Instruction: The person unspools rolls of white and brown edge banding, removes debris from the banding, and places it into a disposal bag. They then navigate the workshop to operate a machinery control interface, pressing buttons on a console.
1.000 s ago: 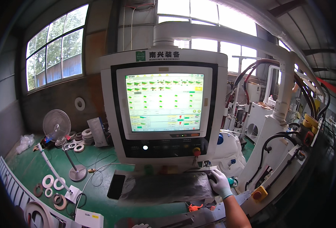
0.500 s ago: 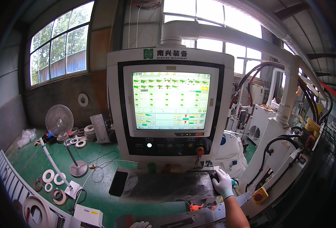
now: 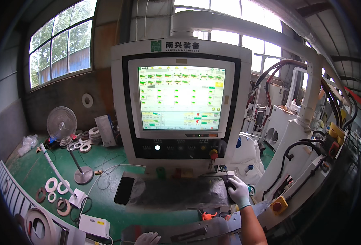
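My right hand [image 3: 240,194], in a whitish glove, rests at the right end of the shelf under the machine's control screen [image 3: 182,98]. Its fingers curl over a small dark thing, apparently a computer mouse [image 3: 230,185], mostly hidden by the hand. Beside it, a grey plastic-like cover [image 3: 176,192] spreads along the shelf. A flat black phone-like slab [image 3: 124,190] lies at the shelf's left end. At the lower edge my left hand [image 3: 147,238], also gloved, lies with outstretched fingers by a metal surface [image 3: 180,233]; it appears to hold nothing.
A red stop knob [image 3: 213,154] sits below the screen. An orange tool [image 3: 208,216] lies nearer me. To the right, a yellow box with a red button [image 3: 278,205] is fixed on the machine. A fan [image 3: 63,124] and several tape rolls [image 3: 51,184] stand on the green floor at left.
The console and shelf sit slightly higher in the picture. More of my left hand shows at the lower edge. My right hand stays at the mouse, its fingers slightly shifted.
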Demonstrator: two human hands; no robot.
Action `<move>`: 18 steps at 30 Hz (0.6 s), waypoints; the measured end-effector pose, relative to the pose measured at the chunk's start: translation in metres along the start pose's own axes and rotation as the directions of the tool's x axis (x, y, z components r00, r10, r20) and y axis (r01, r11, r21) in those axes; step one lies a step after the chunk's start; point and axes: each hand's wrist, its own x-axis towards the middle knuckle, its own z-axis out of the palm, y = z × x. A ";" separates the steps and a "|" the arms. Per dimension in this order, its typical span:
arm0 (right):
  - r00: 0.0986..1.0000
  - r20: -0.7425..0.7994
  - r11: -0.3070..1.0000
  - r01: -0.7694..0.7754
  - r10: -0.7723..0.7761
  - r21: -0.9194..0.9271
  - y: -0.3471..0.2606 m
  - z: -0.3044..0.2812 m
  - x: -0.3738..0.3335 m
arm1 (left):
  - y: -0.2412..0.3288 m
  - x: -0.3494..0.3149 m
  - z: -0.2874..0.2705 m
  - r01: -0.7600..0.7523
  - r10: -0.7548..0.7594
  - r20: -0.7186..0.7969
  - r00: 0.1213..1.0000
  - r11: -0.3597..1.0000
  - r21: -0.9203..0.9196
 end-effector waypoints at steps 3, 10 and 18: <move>1.000 -0.002 1.000 -0.018 0.018 -0.008 0.004 0.000 -0.002 | 0.002 0.003 -0.003 0.006 -0.006 0.019 1.000 1.000 -0.006; 0.998 0.001 0.997 -0.063 0.063 -0.042 0.002 -0.001 -0.004 | 0.001 0.000 0.005 0.004 -0.004 0.007 1.000 1.000 0.005; 1.000 0.015 1.000 -0.027 0.027 -0.014 -0.008 0.007 0.001 | -0.010 -0.003 -0.002 0.017 -0.017 0.022 1.000 0.999 0.029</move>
